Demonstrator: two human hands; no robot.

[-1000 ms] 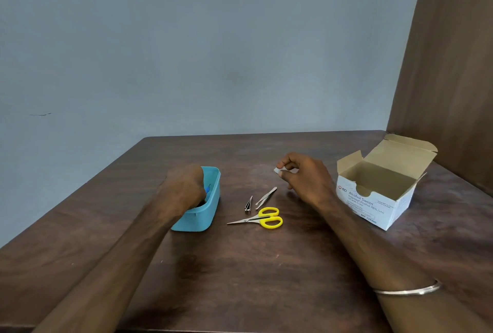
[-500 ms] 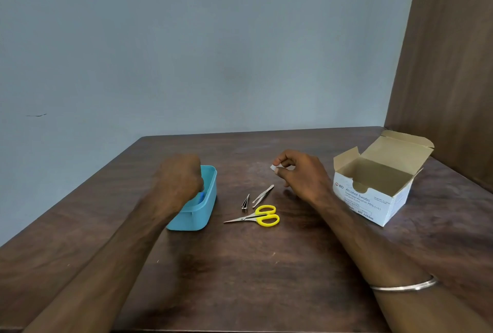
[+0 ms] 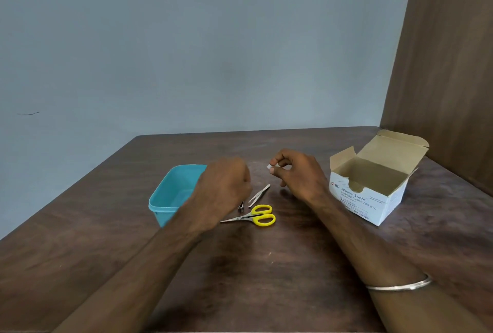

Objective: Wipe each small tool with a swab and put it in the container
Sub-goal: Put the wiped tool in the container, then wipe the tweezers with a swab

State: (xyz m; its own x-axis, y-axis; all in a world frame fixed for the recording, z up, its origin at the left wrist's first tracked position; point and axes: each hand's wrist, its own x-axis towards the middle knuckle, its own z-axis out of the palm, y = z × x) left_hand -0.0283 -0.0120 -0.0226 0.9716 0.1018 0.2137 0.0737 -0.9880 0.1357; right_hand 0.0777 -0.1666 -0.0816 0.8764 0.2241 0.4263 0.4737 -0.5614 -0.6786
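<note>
A small white swab [image 3: 269, 166] is pinched between thumb and fingers of my right hand [image 3: 301, 177], held above the table. My left hand [image 3: 224, 188] hovers just right of the blue container [image 3: 160, 199], over a small metal nail clipper [image 3: 241, 208] whose end peeks out below it. Its fingers curl downward and are hidden behind the back of the hand. Silver tweezers [image 3: 260, 194] and yellow-handled scissors [image 3: 257, 217] lie on the table between my hands. The inside of the container is partly hidden by my left hand.
An open cardboard box of alcohol swabs [image 3: 368, 199] stands at the right on the dark wooden table [image 3: 266, 279]. A brown wooden panel [image 3: 448, 65] rises along the right side, and a grey wall stands behind the table's far edge.
My left hand has come out of the blue container and moved right, over the nail clipper. My right hand has stayed in place with the swab.
</note>
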